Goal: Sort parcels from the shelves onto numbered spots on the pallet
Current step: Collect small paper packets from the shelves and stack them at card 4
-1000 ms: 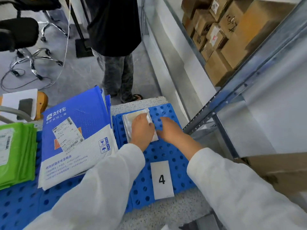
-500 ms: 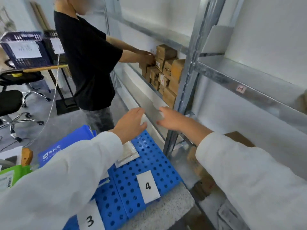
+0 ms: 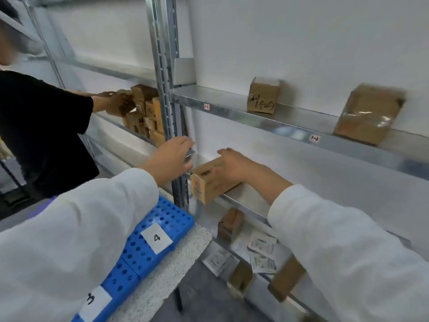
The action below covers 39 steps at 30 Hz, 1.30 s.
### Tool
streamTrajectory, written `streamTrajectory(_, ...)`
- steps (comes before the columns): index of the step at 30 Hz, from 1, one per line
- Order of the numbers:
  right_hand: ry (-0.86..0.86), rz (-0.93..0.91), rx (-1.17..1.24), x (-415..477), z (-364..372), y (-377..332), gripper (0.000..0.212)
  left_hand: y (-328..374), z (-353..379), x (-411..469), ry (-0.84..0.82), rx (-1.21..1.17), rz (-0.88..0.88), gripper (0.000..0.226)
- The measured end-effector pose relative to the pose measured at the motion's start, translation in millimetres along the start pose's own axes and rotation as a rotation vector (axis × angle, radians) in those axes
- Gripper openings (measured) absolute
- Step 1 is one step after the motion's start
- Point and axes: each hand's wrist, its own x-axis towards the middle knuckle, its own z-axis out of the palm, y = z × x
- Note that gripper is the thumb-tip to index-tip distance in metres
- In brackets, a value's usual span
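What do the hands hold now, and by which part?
The right hand lies over the top of the cardboard box; whether it grips cannot be told. The left hand holds nothing.
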Motion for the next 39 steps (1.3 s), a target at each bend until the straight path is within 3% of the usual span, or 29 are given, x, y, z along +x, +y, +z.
streamTrajectory(3, 0.037, 0.061, 0.004, -31, -12, 25, 0.051, 35, -3, -2, 0.027, -0.040, 0.084, 0.057)
streamTrajectory(13, 0.159, 0.267, 0.044, -145, -19, 60, 0.061, 121, 5, -45, -0.014, -0.103, 0.264, 0.042)
streamTrajectory(19, 0.080, 0.358, 0.050, -195, 17, 56, 0.058, 129, 35, -87, -0.081, -0.186, 0.279, 0.054)
streamTrajectory(28, -0.056, 0.444, 0.095, -245, 114, 71, 0.056, 140, 110, -145, -0.224, -0.216, 0.309, 0.050)
streamTrajectory(39, -0.197, 0.485, 0.203, -205, 197, 163, 0.038, 160, 216, -116, -0.382, -0.213, 0.277, 0.049)
